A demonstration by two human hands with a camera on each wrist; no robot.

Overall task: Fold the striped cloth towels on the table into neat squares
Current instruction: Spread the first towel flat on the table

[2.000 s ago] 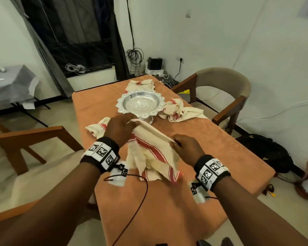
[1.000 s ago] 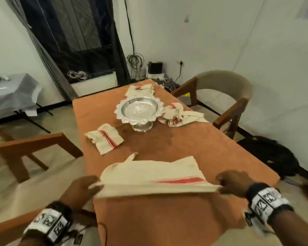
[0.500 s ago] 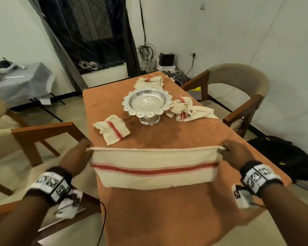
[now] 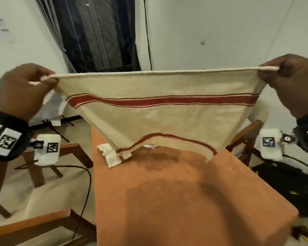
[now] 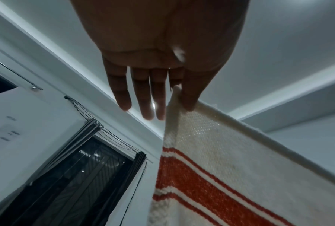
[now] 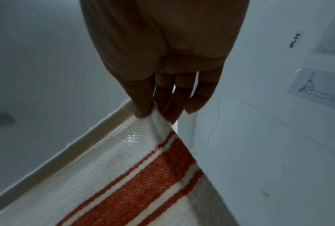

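Observation:
A cream towel (image 4: 158, 119) with red stripes hangs stretched wide in the air above the orange table (image 4: 176, 201). My left hand (image 4: 23, 87) pinches its upper left corner and my right hand (image 4: 292, 82) pinches its upper right corner. In the left wrist view the thumb and a finger of the left hand (image 5: 180, 97) clamp the towel (image 5: 230, 175) hem. In the right wrist view the right hand (image 6: 153, 108) pinches the towel (image 6: 143, 175) corner the same way. A smaller folded striped towel (image 4: 112, 156) peeks out on the table behind the hanging one, whose bottom edge hangs near the tabletop.
The hanging towel hides the silver bowl and the other towels on the far half of the table. Wooden chairs (image 4: 48, 164) stand at the left, another chair (image 4: 247, 137) at the right. A black bag (image 4: 288, 185) lies on the floor right of the table.
Both hands have lifted the spread towel from just above the table to head height, and it now hangs full length. The view has tilted up.

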